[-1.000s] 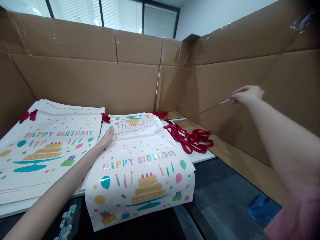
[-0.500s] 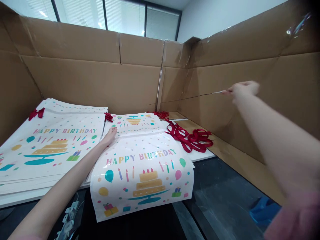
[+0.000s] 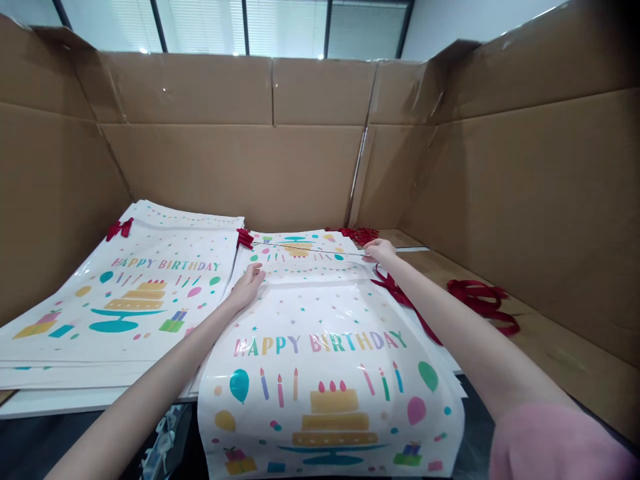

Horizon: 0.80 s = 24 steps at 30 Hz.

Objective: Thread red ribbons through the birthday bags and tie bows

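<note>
1. Head view: a glossy white sheet (image 3: pixel 320 363), printed HAPPY BIRTHDAY with a tiered cake, candles, balloons and gifts, lies centrally, its near end curving downward.
2. Orientation: the long axis runs from the near edge toward the cardboard wall (image 3: pixel 230 170); the main lettering reads upright, while the cake on the far strip is inverted.
3. Left hand (image 3: pixel 249 285): at the sheet's left margin, thumb and forefinger bent close together; whether they pinch anything cannot be told.
4. Right hand (image 3: pixel 380 251): above the upper right margin, fingertips pressed together on a dark thread (image 3: pixel 310 249), which runs nearly straight toward a red bow (image 3: pixel 245 238) beside a left-hand pile (image 3: pixel 165 287).
5. Obscured: the right forearm covers part of the red ribbon (image 3: pixel 477 300); the sheet's near edge meets the frame's bottom; any tool within the right fingers is indistinct.
</note>
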### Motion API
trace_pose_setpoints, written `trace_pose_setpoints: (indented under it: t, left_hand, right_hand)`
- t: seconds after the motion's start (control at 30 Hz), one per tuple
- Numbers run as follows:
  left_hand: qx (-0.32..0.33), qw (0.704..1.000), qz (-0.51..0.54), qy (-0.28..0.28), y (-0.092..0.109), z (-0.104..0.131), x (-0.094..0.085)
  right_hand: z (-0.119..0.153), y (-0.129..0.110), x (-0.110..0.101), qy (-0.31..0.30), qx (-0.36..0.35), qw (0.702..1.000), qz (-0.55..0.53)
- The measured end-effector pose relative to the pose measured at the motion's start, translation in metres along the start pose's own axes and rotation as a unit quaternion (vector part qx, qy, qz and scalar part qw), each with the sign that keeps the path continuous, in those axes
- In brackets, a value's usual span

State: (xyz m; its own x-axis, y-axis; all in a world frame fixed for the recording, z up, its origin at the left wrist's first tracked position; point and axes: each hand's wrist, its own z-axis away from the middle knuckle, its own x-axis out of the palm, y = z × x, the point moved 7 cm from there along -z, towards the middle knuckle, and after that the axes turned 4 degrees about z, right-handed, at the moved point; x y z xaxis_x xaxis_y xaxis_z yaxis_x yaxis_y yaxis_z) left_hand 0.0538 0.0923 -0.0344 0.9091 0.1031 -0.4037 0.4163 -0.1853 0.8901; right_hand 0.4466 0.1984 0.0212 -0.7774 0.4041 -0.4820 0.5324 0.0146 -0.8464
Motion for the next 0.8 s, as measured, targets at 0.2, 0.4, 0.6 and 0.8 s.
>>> trace_pose_setpoints:
  t: [0.2, 0.4, 0.6, 0.8]
  left_hand:
    - [0.019, 0.999, 0.049, 0.015, 0.009, 0.003, 0.000]
    - [-0.028, 0.992, 0.114, 0.043, 0.002, -0.003, -0.006]
    - [-0.100, 0.971, 0.217, 0.029, -0.002, -0.004, -0.007]
    - [-0.125, 0.957, 0.260, 0.022, 0.000, -0.001, -0.006]
  right_hand:
    - [0.056, -0.055, 0.056, -0.042, -0.191, 0.976, 0.097]
    - [0.201, -0.135, 0.141, -0.311, -0.511, 0.801, 0.018]
    - [0.257, -0.164, 0.168, -0.339, -0.622, 0.705, 0.009]
    - [0.261, -0.156, 0.179, -0.362, -0.641, 0.677, 0.003]
